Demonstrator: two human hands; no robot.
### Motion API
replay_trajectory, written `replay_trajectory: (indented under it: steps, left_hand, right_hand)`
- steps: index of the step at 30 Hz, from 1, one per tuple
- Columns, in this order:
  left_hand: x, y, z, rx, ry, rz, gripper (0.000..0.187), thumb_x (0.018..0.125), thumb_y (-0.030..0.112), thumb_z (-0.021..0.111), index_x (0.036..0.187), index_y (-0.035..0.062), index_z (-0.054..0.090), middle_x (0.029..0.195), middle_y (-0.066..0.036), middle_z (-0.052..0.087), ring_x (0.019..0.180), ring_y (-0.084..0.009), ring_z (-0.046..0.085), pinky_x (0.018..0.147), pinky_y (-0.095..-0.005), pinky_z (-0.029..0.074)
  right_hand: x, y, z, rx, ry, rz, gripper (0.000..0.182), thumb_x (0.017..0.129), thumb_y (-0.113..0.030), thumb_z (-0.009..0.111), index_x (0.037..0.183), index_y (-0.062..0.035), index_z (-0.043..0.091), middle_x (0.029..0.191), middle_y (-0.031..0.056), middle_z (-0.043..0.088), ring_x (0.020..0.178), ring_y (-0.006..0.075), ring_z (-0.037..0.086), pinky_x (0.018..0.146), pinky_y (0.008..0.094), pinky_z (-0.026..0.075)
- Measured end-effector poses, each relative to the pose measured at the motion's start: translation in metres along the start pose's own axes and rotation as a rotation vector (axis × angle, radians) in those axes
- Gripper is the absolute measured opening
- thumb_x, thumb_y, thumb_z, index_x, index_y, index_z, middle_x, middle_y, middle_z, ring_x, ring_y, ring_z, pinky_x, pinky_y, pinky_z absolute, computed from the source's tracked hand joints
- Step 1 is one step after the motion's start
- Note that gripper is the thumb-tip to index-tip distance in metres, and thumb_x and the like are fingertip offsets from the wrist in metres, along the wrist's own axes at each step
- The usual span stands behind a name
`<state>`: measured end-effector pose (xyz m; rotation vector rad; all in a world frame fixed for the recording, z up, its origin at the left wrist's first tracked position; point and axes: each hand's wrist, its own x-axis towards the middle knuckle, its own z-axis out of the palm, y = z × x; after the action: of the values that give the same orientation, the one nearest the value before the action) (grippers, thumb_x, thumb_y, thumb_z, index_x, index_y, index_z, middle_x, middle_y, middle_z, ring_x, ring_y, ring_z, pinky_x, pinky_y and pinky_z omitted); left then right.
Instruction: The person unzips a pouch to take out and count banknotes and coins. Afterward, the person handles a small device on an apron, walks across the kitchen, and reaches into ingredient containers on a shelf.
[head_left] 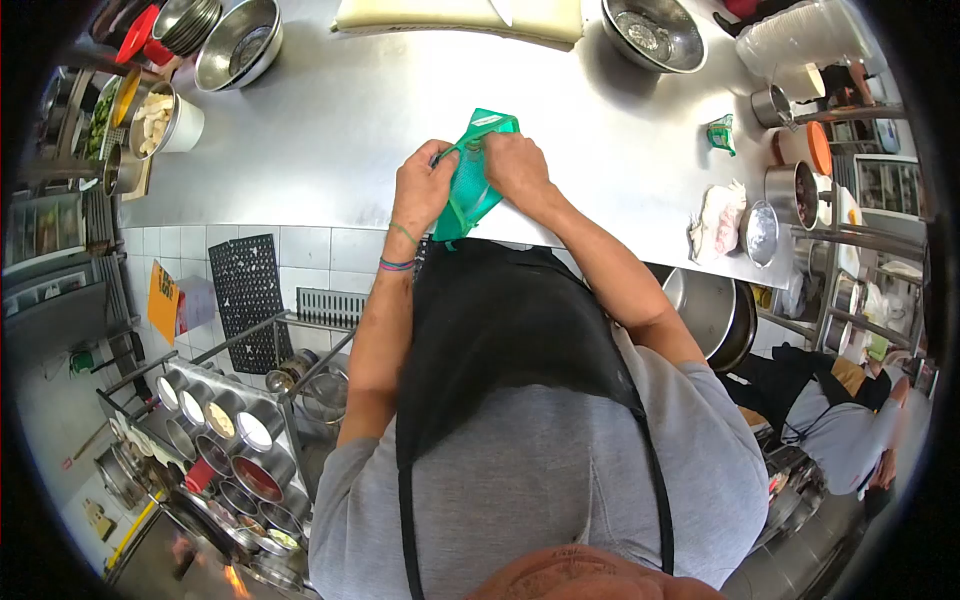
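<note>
Near the front edge of the steel table (330,150), I hold a green plastic bag (470,190) between both hands. My left hand (422,187) pinches its left edge, thumb and fingers pressed together. Closed on the bag's upper right side is my right hand (518,168), its fingertips partly hidden. A white label shows at the bag's top, and its lower tip hangs by the table edge in front of my black apron. I cannot make out what is inside.
Metal bowls stand at the back left (238,45) and back right (655,35). A pale cutting board (455,15) with a knife (502,10) lies at the far side. Rightward are a crumpled green packet (720,135), a white cloth (717,222) and a small bowl (760,234). Another person (835,420) works behind right.
</note>
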<state>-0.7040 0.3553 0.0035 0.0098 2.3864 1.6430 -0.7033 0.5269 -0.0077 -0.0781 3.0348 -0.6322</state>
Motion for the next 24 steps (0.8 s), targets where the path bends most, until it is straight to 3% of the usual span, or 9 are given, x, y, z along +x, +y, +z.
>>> replay_trajectory:
  steps: [3, 6, 9, 13, 19, 21, 24]
  left_hand:
    - [0.002, -0.003, 0.004, -0.016, 0.006, 0.048, 0.022, 0.092, 0.021, 0.063, 0.099, 0.0014, 0.069, 0.075, -0.008, 0.067, 0.068, -0.0134, 0.06, 0.064, -0.0303, 0.049]
    - [0.002, -0.004, 0.006, -0.046, -0.014, 0.048, 0.018, 0.094, 0.018, 0.064, 0.098, 0.001, 0.069, 0.077, 0.0, 0.063, 0.072, -0.007, 0.053, 0.065, -0.0251, 0.045]
    - [0.001, -0.004, 0.008, -0.048, -0.01, 0.066, 0.018, 0.094, 0.017, 0.064, 0.098, 0.0008, 0.068, 0.077, 0.0, 0.064, 0.073, -0.0071, 0.053, 0.066, -0.0252, 0.045]
    - [0.005, -0.009, 0.011, -0.034, -0.019, 0.068, 0.023, 0.092, 0.022, 0.064, 0.1, 0.0011, 0.069, 0.076, -0.009, 0.068, 0.07, -0.0152, 0.062, 0.066, -0.031, 0.05]
    - [0.006, -0.004, 0.01, -0.043, -0.02, 0.05, 0.021, 0.092, 0.021, 0.064, 0.1, 0.0015, 0.069, 0.076, -0.006, 0.066, 0.071, -0.0128, 0.059, 0.065, -0.0293, 0.048]
    - [0.008, -0.004, 0.01, -0.073, -0.017, 0.045, 0.018, 0.093, 0.018, 0.065, 0.098, 0.0013, 0.069, 0.076, 0.001, 0.063, 0.071, -0.007, 0.053, 0.064, -0.0253, 0.045]
    - [0.006, 0.002, 0.01, -0.003, -0.004, 0.054, 0.018, 0.093, 0.018, 0.065, 0.098, 0.0015, 0.069, 0.074, 0.0, 0.063, 0.07, -0.0072, 0.053, 0.062, -0.0257, 0.045]
  right_hand:
    - [0.01, 0.003, 0.008, -0.105, 0.015, 0.024, 0.023, 0.088, -0.017, 0.061, 0.079, 0.0015, 0.07, 0.083, 0.0239, 0.071, 0.076, 0.0381, 0.072, 0.064, 0.0472, 0.059]
    - [0.009, 0.004, 0.014, -0.079, 0.054, 0.049, 0.021, 0.085, -0.017, 0.062, 0.078, 0.0003, 0.071, 0.08, 0.0223, 0.071, 0.073, 0.0378, 0.072, 0.063, 0.0469, 0.059]
    - [0.01, 0.003, 0.017, -0.042, 0.083, 0.062, 0.019, 0.082, -0.017, 0.064, 0.077, -0.0003, 0.071, 0.077, 0.0214, 0.071, 0.07, 0.0375, 0.072, 0.062, 0.0472, 0.058]
    - [0.021, 0.005, 0.027, -0.007, 0.046, 0.152, 0.022, 0.079, -0.019, 0.067, 0.073, 0.0015, 0.07, 0.077, 0.0236, 0.07, 0.072, 0.0384, 0.072, 0.063, 0.0481, 0.058]
    - [0.03, 0.007, 0.041, 0.305, 0.127, 0.427, 0.026, 0.079, -0.02, 0.067, 0.079, 0.0057, 0.071, 0.082, 0.0275, 0.07, 0.077, 0.0421, 0.071, 0.07, 0.0492, 0.058]
    - [0.027, 0.01, 0.039, 0.392, 0.151, 0.423, 0.025, 0.081, -0.02, 0.066, 0.082, 0.0045, 0.071, 0.083, 0.0263, 0.071, 0.077, 0.0424, 0.071, 0.071, 0.0487, 0.057]
    - [0.021, 0.011, 0.027, 0.466, 0.185, 0.362, 0.024, 0.084, -0.02, 0.064, 0.084, 0.0023, 0.072, 0.085, 0.0257, 0.071, 0.078, 0.0423, 0.07, 0.072, 0.0477, 0.057]
